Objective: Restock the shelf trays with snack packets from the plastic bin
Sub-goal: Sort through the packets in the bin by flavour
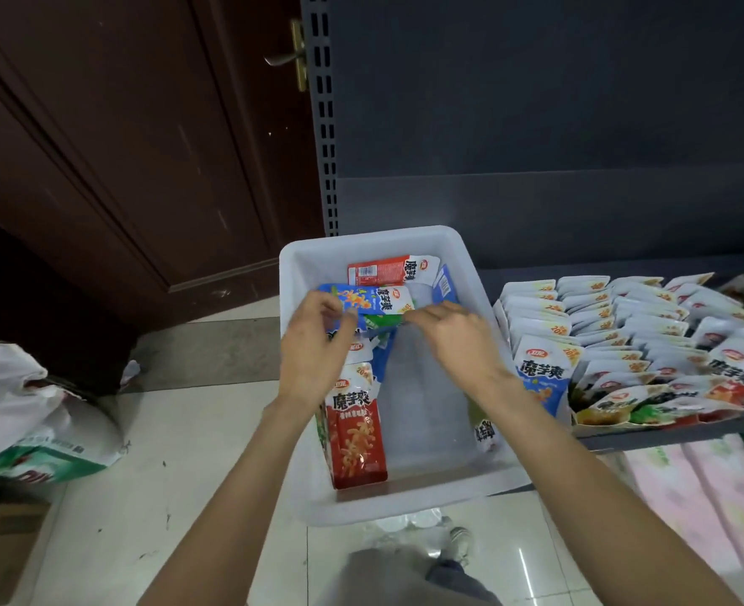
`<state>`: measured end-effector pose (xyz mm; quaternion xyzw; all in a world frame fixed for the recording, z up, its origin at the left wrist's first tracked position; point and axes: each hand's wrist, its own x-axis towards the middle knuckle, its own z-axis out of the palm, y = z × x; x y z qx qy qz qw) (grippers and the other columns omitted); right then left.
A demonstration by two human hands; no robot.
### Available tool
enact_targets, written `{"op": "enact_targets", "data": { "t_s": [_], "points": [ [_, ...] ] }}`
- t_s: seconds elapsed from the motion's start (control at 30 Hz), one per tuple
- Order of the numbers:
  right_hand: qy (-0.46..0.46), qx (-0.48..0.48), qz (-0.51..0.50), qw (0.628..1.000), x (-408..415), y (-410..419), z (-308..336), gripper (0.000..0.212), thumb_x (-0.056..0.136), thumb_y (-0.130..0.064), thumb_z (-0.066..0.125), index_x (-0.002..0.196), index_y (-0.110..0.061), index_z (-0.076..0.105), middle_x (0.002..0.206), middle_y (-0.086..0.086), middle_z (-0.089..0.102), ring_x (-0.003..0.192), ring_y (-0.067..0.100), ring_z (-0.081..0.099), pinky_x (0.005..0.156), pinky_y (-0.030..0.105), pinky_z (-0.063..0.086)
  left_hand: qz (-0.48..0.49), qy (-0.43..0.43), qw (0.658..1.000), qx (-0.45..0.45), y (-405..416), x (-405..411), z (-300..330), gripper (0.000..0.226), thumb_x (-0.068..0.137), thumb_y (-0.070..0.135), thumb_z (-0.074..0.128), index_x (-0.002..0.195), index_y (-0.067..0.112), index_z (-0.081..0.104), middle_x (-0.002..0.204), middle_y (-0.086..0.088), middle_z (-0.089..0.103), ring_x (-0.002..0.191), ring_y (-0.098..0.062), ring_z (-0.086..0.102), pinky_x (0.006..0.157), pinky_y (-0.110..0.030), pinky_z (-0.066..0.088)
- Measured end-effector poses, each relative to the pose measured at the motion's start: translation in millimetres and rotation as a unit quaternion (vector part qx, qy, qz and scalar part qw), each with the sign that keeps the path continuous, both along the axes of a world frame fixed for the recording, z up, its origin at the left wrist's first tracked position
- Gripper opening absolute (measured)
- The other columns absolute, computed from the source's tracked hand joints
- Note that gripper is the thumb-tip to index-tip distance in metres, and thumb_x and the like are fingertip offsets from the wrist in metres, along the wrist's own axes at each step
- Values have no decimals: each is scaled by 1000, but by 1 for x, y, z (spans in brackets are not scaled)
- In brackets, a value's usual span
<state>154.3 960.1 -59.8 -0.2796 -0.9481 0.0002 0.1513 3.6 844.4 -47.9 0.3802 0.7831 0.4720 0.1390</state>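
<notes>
Head view, from left to right: a white plastic sack [20, 413] slumps on the pale tiled floor [177, 430] in front of a dark brown wooden door [99, 146]. Next comes the translucent white rectangular plastic bin [488, 478], sitting at the left end of the dark grey metal shelf [667, 433]. Inside it, a red snack packet [357, 439] stands against the left wall, a second red packet [387, 269] lies at the far end, and a few blue and green ones lie between.

The left hand [317, 356] has its fingers curled around a small fan of packets, a blue-and-white packet [387, 299] uppermost. The right hand [457, 338] reaches across and pinches the right end of the same bundle, where a green packet [383, 321] shows. Much of the bin floor is bare, so the job looks well along.

Right of the bin, the shelf trays [602, 419] hold dense upright rows of white-topped snack packets [615, 325], a blue-and-white one [540, 378] leaning at the front left.

To do this step well, square the bundle first: align the top edges with both hands so the faces all turn one way, then lift it as one stack. Sorting by colour before leaving the bin would likely save re-handling at the trays, and a firm two-sided hold should stop slick wrappers sliding apart.
</notes>
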Motion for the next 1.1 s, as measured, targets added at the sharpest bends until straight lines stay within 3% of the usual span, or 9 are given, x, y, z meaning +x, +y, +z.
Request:
{"op": "enact_targets", "data": {
  "t_s": [0.07, 0.17, 0.33, 0.47, 0.6, 0.7, 0.83, 1.0, 1.1],
  "points": [
    [130, -4, 29, 991, 18, -1, -2, 42, 64, 8, 75, 96, -19, 74, 91, -2, 72, 80, 20, 66, 59, 26, 54, -21, -67, 997, 34, 5, -8, 9, 12, 91, 26, 57, 101, 20, 55, 102, 5, 60, 93, -6, 56, 77, -22, 45],
    [264, -91, 80, 957, 33, -14, 9, 22, 89, -3, 58, 103, -9, 73, 106, 2, 71, 102, 16, 63, 92, 28, 49, -113, -190, 974, -55, 9, -9, 19, 20, 93, 34, 55, 109, 24, 58, 108, 10, 61, 100, -3, 56, 81, -18, 43],
    [355, -149, 56, 921, 43, -27, 23, 22, 92, -6, 53, 105, -9, 71, 117, 6, 65, 115, 22, 55, 98, 35, 44, -255, -354, 891, -124, 4, 19, 29, 23, 89, 35, 60, 112, 33, 58, 106, 11, 68, 98, -4, 64, 79, -18, 51],
    [366, -198, 5, 909, 70, -30, 33, 32, 90, 3, 52, 109, -14, 70, 134, 8, 53, 118, 21, 54, 93, 33, 49, -291, -357, 886, -46, 9, 44, 28, 25, 85, 8, 65, 108, 18, 61, 100, 1, 72, 91, -11, 68, 75, -20, 54],
    [447, -426, -105, 780, 105, -37, 56, 43, 92, -13, 57, 131, -29, 48, 121, -2, 59, 88, 18, 66, 64, 35, 57, -327, -199, 924, -8, 23, 64, 25, 19, 82, 6, 70, 92, 21, 63, 92, 1, 71, 84, -11, 67, 81, -33, 54],
    [363, -408, -167, 821, 130, -37, 68, 60, 82, -12, 72, 131, -30, 42, 109, -4, 52, 70, 13, 61, 52, 31, 54, -362, -110, 926, -2, 34, 88, 22, 14, 77, 22, 73, 86, 28, 64, 81, 4, 72, 76, -12, 68, 74, -38, 56],
    [349, -398, -189, 827, 156, -38, 77, 43, 83, -5, 70, 117, -22, 49, 112, -2, 51, 65, 0, 61, 49, 20, 52, -358, -56, 932, 19, 49, 120, 21, 15, 77, 25, 73, 82, 32, 60, 79, 6, 72, 74, -10, 68, 72, -37, 56],
    [339, -236, -192, 890, 171, -34, 80, 39, 89, -8, 63, 109, -34, 41, 82, 12, 63, 69, 21, 68, 59, 40, 56, -411, -139, 901, 10, 70, 152, 24, 28, 82, 10, 70, 101, 27, 59, 94, 7, 72, 83, -8, 69, 79, -34, 57],
    [292, -152, -213, 920, 176, -23, 61, 40, 90, -12, 61, 113, -36, 41, 62, 11, 57, 59, 21, 61, 56, 37, 50, -399, -39, 916, -18, 81, 158, 19, 29, 85, 17, 68, 113, 17, 61, 103, 2, 70, 90, -10, 66, 83, -34, 54]
  ]
}}
